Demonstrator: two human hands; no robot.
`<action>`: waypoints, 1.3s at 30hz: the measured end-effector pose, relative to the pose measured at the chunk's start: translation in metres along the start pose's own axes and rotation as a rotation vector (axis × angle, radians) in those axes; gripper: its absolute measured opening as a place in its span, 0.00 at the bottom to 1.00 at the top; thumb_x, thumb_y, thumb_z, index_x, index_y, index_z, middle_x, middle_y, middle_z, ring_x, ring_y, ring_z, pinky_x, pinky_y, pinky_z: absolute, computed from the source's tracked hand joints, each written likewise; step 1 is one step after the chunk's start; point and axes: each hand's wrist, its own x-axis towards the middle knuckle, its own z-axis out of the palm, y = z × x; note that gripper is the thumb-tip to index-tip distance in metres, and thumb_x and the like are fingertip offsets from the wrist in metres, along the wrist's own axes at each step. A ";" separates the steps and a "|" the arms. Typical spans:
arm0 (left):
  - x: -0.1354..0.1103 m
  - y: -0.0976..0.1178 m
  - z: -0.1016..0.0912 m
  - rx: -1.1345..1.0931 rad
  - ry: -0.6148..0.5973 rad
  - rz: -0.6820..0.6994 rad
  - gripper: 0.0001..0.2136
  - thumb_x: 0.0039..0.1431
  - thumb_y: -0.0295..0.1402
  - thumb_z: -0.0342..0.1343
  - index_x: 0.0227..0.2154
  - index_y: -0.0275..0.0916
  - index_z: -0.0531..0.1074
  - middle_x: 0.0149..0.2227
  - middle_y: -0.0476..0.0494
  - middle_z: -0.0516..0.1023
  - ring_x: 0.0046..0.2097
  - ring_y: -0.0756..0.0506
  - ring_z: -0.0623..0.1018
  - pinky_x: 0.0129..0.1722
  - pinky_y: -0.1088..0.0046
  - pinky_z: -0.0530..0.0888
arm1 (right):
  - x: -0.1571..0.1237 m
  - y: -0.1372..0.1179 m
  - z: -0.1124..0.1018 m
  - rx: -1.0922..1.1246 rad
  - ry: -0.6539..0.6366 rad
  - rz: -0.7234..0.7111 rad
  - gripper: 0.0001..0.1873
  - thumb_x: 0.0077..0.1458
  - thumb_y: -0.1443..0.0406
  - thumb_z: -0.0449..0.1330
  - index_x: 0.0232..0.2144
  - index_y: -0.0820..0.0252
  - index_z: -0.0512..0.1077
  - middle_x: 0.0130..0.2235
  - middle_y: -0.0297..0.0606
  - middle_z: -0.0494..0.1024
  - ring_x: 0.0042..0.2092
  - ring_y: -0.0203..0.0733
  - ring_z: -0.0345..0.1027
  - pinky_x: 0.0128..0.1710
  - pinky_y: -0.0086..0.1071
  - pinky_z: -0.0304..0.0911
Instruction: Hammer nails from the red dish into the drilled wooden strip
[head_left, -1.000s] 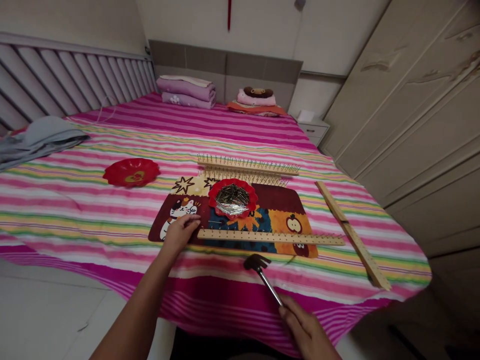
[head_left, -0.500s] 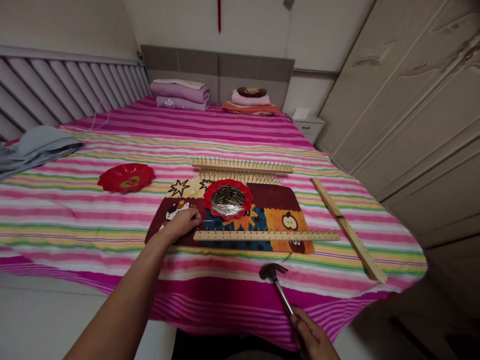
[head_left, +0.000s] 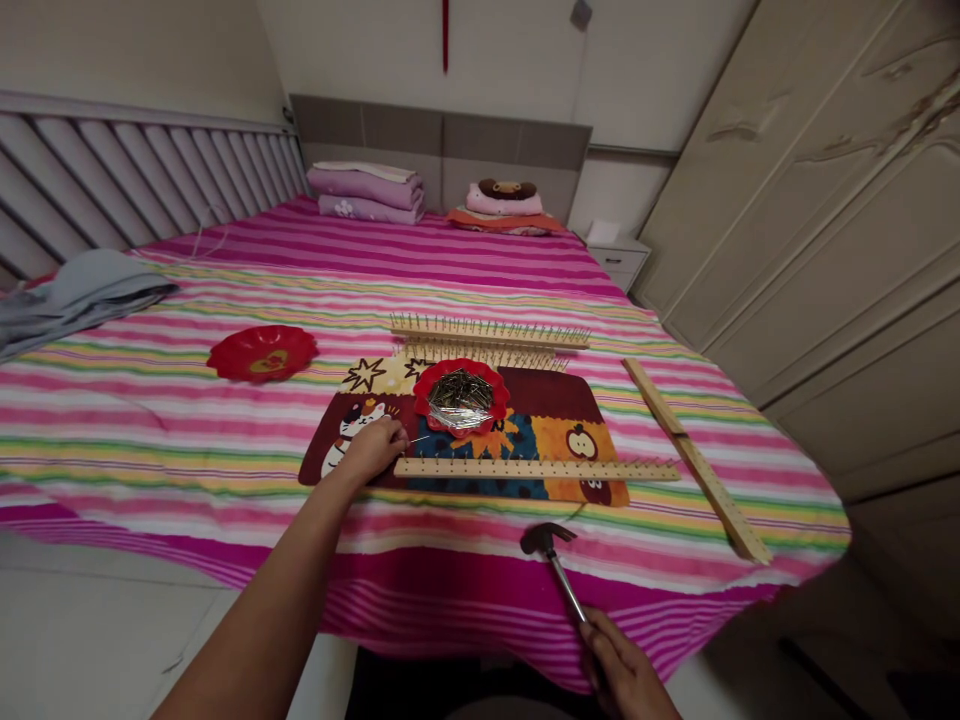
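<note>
My left hand (head_left: 377, 449) is closed in a pinch on a thin, shiny nail (head_left: 420, 439), which points to the right. Just right of that hand lies a wooden strip (head_left: 525, 469) with a row of nails along it, resting on a patterned mat (head_left: 517, 428). Behind the strip, a red scalloped dish (head_left: 425, 408) holds a heap of nails (head_left: 461, 394). My right hand (head_left: 621, 660) grips the handle of a claw hammer (head_left: 559, 566), its dark head in front of the mat over the bed's near edge.
Nail-studded wooden strips (head_left: 487, 336) lie behind the dish. More bare-looking wooden strips (head_left: 694, 455) lie at the right. A red plate (head_left: 262, 353) sits at the left, near grey cloth (head_left: 82, 295). Folded bedding (head_left: 367, 192) is stacked by the headboard (head_left: 517, 150).
The nail in my left hand has tilted, its free end now higher. My view has shifted slightly, moving the scene a little right. The hammer stays almost where it was.
</note>
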 end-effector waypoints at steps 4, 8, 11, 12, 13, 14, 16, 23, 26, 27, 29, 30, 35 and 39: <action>-0.014 -0.004 -0.010 -0.186 0.072 -0.160 0.04 0.42 0.35 0.51 0.19 0.40 0.66 0.21 0.51 0.70 0.26 0.48 0.69 0.28 0.74 0.64 | -0.004 -0.004 0.006 0.133 0.058 0.054 0.29 0.43 0.43 0.57 0.40 0.58 0.69 0.16 0.23 0.55 0.16 0.29 0.43 0.14 0.24 0.36; -0.048 -0.015 -0.018 -0.578 0.096 -0.304 0.11 0.38 0.40 0.55 0.24 0.39 0.69 0.20 0.53 0.70 0.23 0.50 0.68 0.25 0.75 0.65 | -0.003 -0.006 0.007 0.162 0.062 0.046 0.27 0.43 0.46 0.58 0.39 0.58 0.69 0.16 0.22 0.55 0.16 0.29 0.43 0.16 0.25 0.38; -0.071 -0.015 -0.019 -0.626 0.115 -0.315 0.13 0.38 0.42 0.56 0.26 0.38 0.74 0.22 0.51 0.73 0.24 0.50 0.69 0.26 0.75 0.66 | -0.001 -0.005 0.005 0.155 0.045 0.052 0.26 0.42 0.47 0.59 0.37 0.59 0.69 0.17 0.23 0.55 0.17 0.29 0.44 0.17 0.25 0.38; -0.076 -0.013 -0.018 -0.623 0.115 -0.320 0.14 0.38 0.42 0.56 0.26 0.38 0.75 0.21 0.51 0.73 0.23 0.51 0.68 0.25 0.75 0.65 | 0.000 -0.005 0.005 0.144 0.037 0.063 0.26 0.42 0.47 0.58 0.38 0.59 0.69 0.17 0.23 0.55 0.17 0.29 0.44 0.17 0.25 0.38; -0.080 -0.011 -0.017 -0.623 0.113 -0.326 0.14 0.38 0.42 0.56 0.26 0.38 0.75 0.21 0.51 0.73 0.23 0.51 0.68 0.25 0.75 0.65 | 0.000 -0.006 0.005 0.133 0.029 0.075 0.26 0.42 0.47 0.58 0.38 0.59 0.69 0.17 0.23 0.55 0.17 0.29 0.43 0.17 0.25 0.37; -0.082 -0.009 -0.015 -0.625 0.109 -0.332 0.14 0.39 0.42 0.56 0.27 0.38 0.75 0.20 0.51 0.72 0.22 0.51 0.67 0.24 0.75 0.65 | -0.001 -0.006 0.005 0.125 0.024 0.082 0.26 0.43 0.47 0.58 0.38 0.59 0.69 0.17 0.23 0.55 0.17 0.29 0.43 0.17 0.25 0.36; -0.081 -0.005 -0.011 -0.612 0.103 -0.339 0.15 0.39 0.43 0.55 0.27 0.38 0.75 0.19 0.52 0.72 0.22 0.51 0.67 0.24 0.75 0.64 | -0.003 -0.009 0.006 0.118 0.034 0.083 0.26 0.43 0.47 0.57 0.38 0.58 0.68 0.18 0.24 0.56 0.17 0.29 0.43 0.17 0.25 0.36; -0.066 0.005 -0.007 -0.299 0.129 -0.319 0.12 0.40 0.40 0.50 0.24 0.42 0.75 0.22 0.52 0.76 0.27 0.47 0.73 0.28 0.75 0.66 | -0.008 -0.016 0.008 0.079 0.067 0.074 0.25 0.45 0.46 0.55 0.38 0.57 0.69 0.15 0.23 0.55 0.15 0.30 0.42 0.15 0.25 0.32; -0.063 0.012 -0.010 -0.176 0.138 -0.330 0.10 0.41 0.38 0.50 0.24 0.43 0.75 0.25 0.52 0.77 0.31 0.47 0.75 0.31 0.75 0.67 | -0.008 -0.015 0.008 0.079 0.057 0.076 0.25 0.44 0.46 0.55 0.39 0.57 0.68 0.14 0.22 0.53 0.15 0.30 0.42 0.15 0.24 0.32; -0.063 0.014 -0.011 -0.150 0.133 -0.334 0.10 0.42 0.38 0.49 0.24 0.43 0.75 0.25 0.52 0.78 0.31 0.47 0.76 0.31 0.75 0.67 | -0.008 -0.015 0.008 0.076 0.055 0.077 0.25 0.45 0.46 0.55 0.39 0.57 0.68 0.14 0.21 0.53 0.15 0.30 0.41 0.14 0.24 0.32; -0.062 0.018 -0.013 -0.103 0.109 -0.336 0.11 0.43 0.37 0.49 0.25 0.43 0.75 0.26 0.51 0.78 0.32 0.47 0.76 0.32 0.75 0.67 | -0.007 -0.014 0.008 0.075 0.053 0.082 0.26 0.46 0.47 0.54 0.41 0.57 0.67 0.14 0.21 0.52 0.15 0.30 0.40 0.14 0.24 0.32; -0.061 0.020 -0.013 -0.077 0.095 -0.336 0.10 0.44 0.37 0.49 0.25 0.43 0.75 0.26 0.51 0.78 0.32 0.47 0.76 0.32 0.75 0.67 | -0.007 -0.014 0.008 0.079 0.054 0.082 0.26 0.46 0.47 0.54 0.42 0.58 0.67 0.14 0.20 0.52 0.15 0.30 0.39 0.14 0.24 0.32; -0.056 0.023 -0.012 0.033 0.079 -0.298 0.09 0.45 0.35 0.50 0.25 0.43 0.75 0.28 0.49 0.79 0.33 0.46 0.76 0.32 0.75 0.67 | -0.006 -0.012 0.006 0.079 0.038 0.082 0.26 0.46 0.47 0.54 0.40 0.58 0.68 0.15 0.20 0.52 0.14 0.29 0.40 0.14 0.24 0.32; -0.055 0.025 -0.004 0.017 0.190 -0.243 0.07 0.44 0.34 0.50 0.23 0.43 0.74 0.29 0.48 0.79 0.33 0.45 0.76 0.34 0.73 0.68 | -0.005 -0.014 0.006 0.067 0.030 0.093 0.25 0.44 0.47 0.55 0.39 0.58 0.68 0.15 0.20 0.52 0.14 0.29 0.41 0.13 0.24 0.33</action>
